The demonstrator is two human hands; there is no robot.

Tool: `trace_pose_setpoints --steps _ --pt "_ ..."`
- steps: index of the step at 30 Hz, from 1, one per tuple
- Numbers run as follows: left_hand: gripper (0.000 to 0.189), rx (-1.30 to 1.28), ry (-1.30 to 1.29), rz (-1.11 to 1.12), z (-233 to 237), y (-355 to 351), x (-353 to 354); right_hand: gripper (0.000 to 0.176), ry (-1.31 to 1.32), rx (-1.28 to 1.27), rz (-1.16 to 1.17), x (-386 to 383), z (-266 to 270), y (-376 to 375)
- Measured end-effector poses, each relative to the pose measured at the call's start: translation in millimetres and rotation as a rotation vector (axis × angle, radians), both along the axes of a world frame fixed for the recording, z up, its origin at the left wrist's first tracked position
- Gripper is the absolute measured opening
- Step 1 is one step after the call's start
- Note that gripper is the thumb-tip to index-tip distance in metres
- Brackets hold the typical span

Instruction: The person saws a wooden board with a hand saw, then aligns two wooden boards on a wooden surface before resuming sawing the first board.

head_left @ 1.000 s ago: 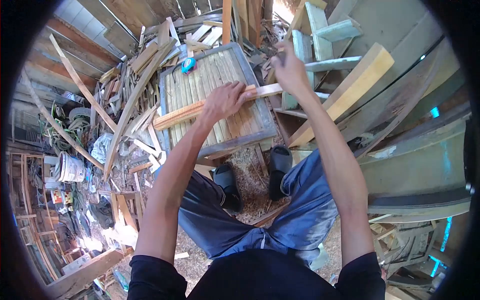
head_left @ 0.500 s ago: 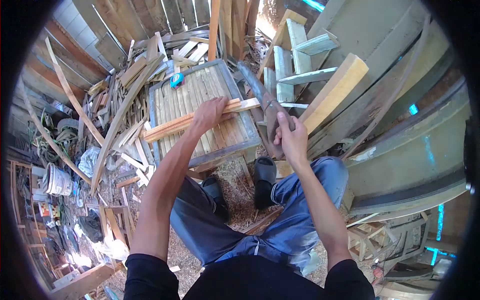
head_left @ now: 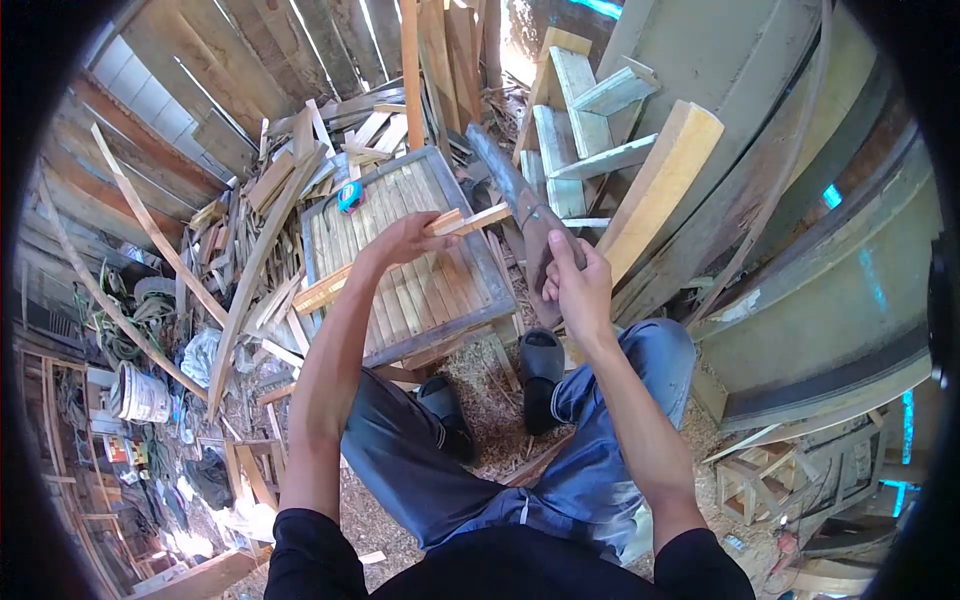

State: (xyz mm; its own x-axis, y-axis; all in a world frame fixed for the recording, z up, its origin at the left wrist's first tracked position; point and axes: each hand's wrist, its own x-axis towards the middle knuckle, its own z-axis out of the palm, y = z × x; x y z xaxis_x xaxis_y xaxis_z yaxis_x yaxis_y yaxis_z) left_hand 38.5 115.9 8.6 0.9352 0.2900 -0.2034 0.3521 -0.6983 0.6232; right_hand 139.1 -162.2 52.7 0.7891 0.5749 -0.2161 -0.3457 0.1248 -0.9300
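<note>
My left hand (head_left: pixel 405 240) is closed over light wooden strips (head_left: pixel 330 290), which lie slantwise above a slatted wooden panel (head_left: pixel 425 290) with a dark frame. One strip reaches further right than the other, its end close to the blade of a handsaw (head_left: pixel 512 185). My right hand (head_left: pixel 580 285) grips this saw at its near end, thumb on top. The blade is dark and worn, narrowing toward its far tip; its teeth cannot be made out. A turquoise tape measure (head_left: pixel 349 196) rests on the panel's far left part.
Wood scraps (head_left: pixel 285 185) are heaped behind and left of the panel. A thick timber (head_left: pixel 665 185) and a pale stepped wooden piece (head_left: pixel 575 120) stand to the right. Below are my sandalled feet (head_left: pixel 541 365) on ground strewn with shavings. A white bucket (head_left: pixel 140 392) sits at left.
The left hand has tilted up slightly, and the strips' right end has lowered and shifted left a little. The saw stays in my right hand. The whole view has shifted slightly.
</note>
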Motion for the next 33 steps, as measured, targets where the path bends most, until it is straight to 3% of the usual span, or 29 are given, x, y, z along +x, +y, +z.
trace_pose_setpoints --steps 8,13,18,20,22,26,29,31,33 --pt "0.064 0.037 0.024 -0.023 -13.9 -1.4 3.9 0.031 -0.037 -0.055 0.034 -7.6 5.4 2.1" --pt "0.058 0.297 -0.039 0.03 -13.1 -21.5 11.7 0.032 -0.071 -0.06 0.021 -6.5 -5.8 2.3" --pt "0.056 0.378 -0.043 0.067 -15.8 -44.7 20.9 0.032 -0.104 -0.166 0.014 -3.6 -10.1 0.1" --pt "0.055 0.425 -0.036 0.057 -25.4 -44.6 20.9 0.032 -0.286 -0.214 -0.008 -0.5 -29.8 1.1" --pt "0.056 0.478 -0.157 0.043 -32.6 -43.8 18.4 0.032 -0.294 -0.243 -0.001 -4.4 -26.7 -1.3" --pt "0.059 0.433 -0.074 0.057 -28.7 -47.5 19.2 0.034 -0.455 -0.252 -0.012 -7.7 -57.0 -0.2" --pt "0.06 0.421 -0.07 0.086 -34.1 -46.7 18.4 0.036 -0.305 -0.216 0.007 -21.2 -42.7 -1.0" --pt "0.058 0.531 -0.196 0.038 -41.1 -45.5 18.7 0.036 -0.308 -0.239 0.005 -28.6 -32.9 -0.4" --pt "0.056 0.505 -0.16 0.052 -42.4 -44.5 18.2 0.036 -0.314 -0.265 0.0 -31.8 -33.9 -1.2"
